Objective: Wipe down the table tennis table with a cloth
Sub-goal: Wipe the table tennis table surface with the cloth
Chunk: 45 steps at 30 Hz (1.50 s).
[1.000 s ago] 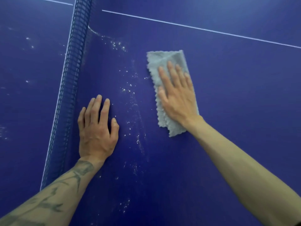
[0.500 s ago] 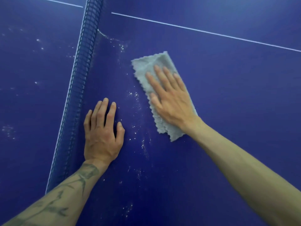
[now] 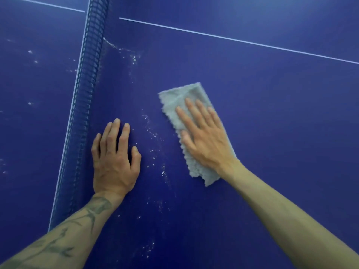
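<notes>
The blue table tennis table (image 3: 272, 113) fills the view. A folded pale grey cloth (image 3: 180, 100) with a scalloped edge lies flat on it, right of the middle. My right hand (image 3: 204, 136) presses down on the cloth with straight, spread fingers and covers most of it. My left hand (image 3: 114, 160) rests flat on the bare table beside the net (image 3: 85, 94), palm down, fingers straight. White specks of dust (image 3: 155, 136) are scattered on the surface between the two hands.
The blue net runs from the top middle down to the lower left. A white line (image 3: 233, 38) crosses the table at the top. More dust specks (image 3: 31, 53) lie on the table's far side, left of the net.
My right hand slid the cloth left toward the net and the dust, then back to the right and nearer me. My left hand stays planted on the table.
</notes>
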Motion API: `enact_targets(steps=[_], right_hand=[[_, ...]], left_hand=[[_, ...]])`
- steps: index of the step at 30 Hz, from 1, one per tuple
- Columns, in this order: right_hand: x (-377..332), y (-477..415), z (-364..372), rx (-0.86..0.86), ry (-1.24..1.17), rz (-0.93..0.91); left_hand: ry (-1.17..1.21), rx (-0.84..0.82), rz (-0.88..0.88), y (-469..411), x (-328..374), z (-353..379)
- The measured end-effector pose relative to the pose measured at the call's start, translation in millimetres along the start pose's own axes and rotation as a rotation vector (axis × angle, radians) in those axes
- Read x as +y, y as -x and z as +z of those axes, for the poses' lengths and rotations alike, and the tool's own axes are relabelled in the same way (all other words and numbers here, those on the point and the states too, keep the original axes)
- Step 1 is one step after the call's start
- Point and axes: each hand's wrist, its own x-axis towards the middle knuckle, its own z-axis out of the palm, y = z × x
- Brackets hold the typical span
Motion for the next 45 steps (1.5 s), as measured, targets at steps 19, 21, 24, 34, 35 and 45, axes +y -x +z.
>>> enact_targets(steps=[19,21,24,34,35,45], right_hand=[[-10.1,-21.4,0.5,0.081,-0.063,0.431],[-33.0,-41.6,3.3,0.098,-0.086,0.460],[-74.2,-18.5,11.7,0.071,-0.059,0.216],[-28.0,7.2,7.2,0.084,-0.096,0.517],[-41.4,0.4,8.3,0.091,-0.099,0.510],[-63.2,95.2,16.3,0.042,-0.034,0.396]], left_hand=[[-0.021,0.004,0.012,2.3,-1.1,0.6],[-0.027,0.011,0.014,2.8,-1.2,0.5],[-0.025,0.015,0.016,3.5,-1.0,0.5],[-0.016,0.014,0.028,5.1,-2.9,2.7],[-0.018,0.021,0.033,5.8,-3.6,2.8],[0.074,0.020,0.055,39.6,-18.1,-20.2]])
